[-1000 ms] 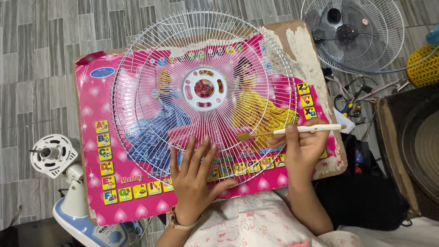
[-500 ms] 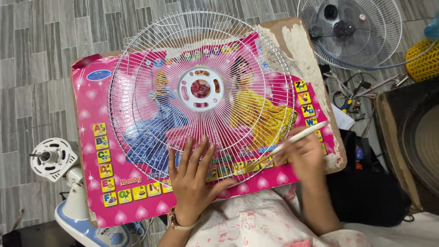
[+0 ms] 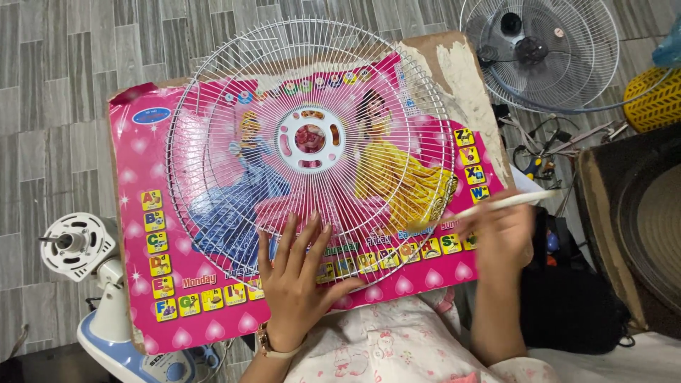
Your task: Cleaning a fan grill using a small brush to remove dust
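Head view looks straight down on my two hands at work. My left hand (image 3: 298,273) lies flat with its fingers (image 3: 306,234) spread and released, pressing on the lower rim of the round white wire fan guard (image 3: 312,138); it grips nothing. My right hand (image 3: 500,234) is blurred, but its fingers are closed around the thin cream-handled paintbrush (image 3: 489,206), which slants up to the right, its bristle end touching the wires at the guard's lower right edge.

That guard lies flat on the pink cartoon-printed board with yellow letter squares (image 3: 142,170), which serves as my table and rests over my lap. A white plastic hub ring sits at the guard's centre.

Further out, a white fan motor head on a pale blue stand (image 3: 74,245) is on the grey tiled floor (image 3: 57,85) to the left of the board. At the top right another round wire fan guard with a dark centre (image 3: 543,53) lies on the floor, just beside a yellow mesh basket (image 3: 652,99). A tangle of wires (image 3: 546,142) lies below it, near a dark brown box (image 3: 631,227).
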